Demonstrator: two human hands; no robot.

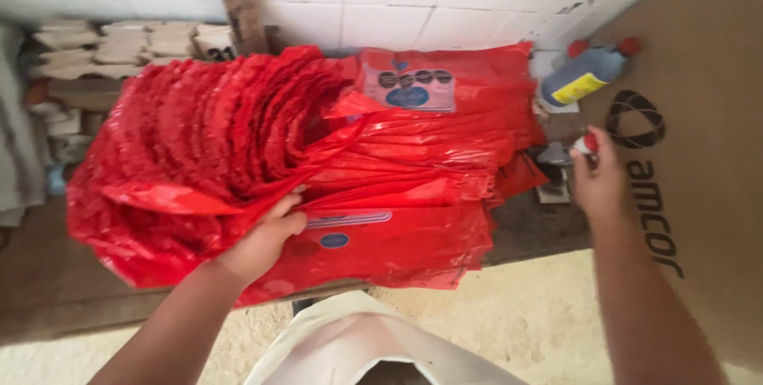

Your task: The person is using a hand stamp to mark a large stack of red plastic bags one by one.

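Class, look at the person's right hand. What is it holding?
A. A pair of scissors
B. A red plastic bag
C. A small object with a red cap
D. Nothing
C: the right hand grips a small red-capped object beside the cardboard sheet, away from the red bags.

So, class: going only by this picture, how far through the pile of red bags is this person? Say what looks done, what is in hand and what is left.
Done: a thick fan of red bags is folded back to the left. In hand: the left hand holds that fan back, while the right hand grips a small red-capped item. Left: the flat stack of bags beneath.
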